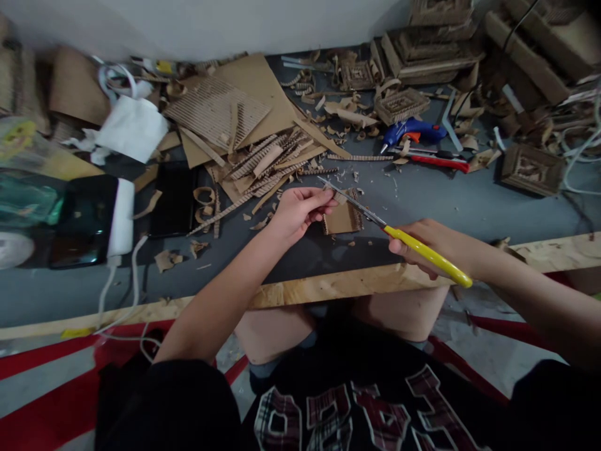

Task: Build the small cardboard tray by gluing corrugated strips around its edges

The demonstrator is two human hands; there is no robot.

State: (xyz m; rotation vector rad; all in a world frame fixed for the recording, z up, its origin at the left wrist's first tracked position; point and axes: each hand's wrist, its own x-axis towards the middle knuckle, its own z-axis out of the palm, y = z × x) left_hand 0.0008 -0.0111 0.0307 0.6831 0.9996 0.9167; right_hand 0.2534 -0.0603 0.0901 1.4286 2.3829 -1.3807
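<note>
In my right hand [432, 247] are yellow-handled scissors [417, 250], their blades pointing up and left. The blade tips lie beside the fingertips of my left hand [303, 213], which pinches a small piece of corrugated cardboard [339, 196]. Just below and right of those fingertips, a small cardboard square with corrugated edges [342, 219] rests on the dark table. Part of it is covered by the scissors and the held piece. Whether the blades touch the held piece is too small to tell.
Corrugated strips [267, 160] and cardboard sheets [258, 81] lie behind my left hand. Further right are a blue glue gun [413, 130], a red cutter [439, 161] and layered cardboard frames [530, 170]. Phones [84, 219] and white cables [136, 275] are left. The table's wooden edge [323, 285] runs in front.
</note>
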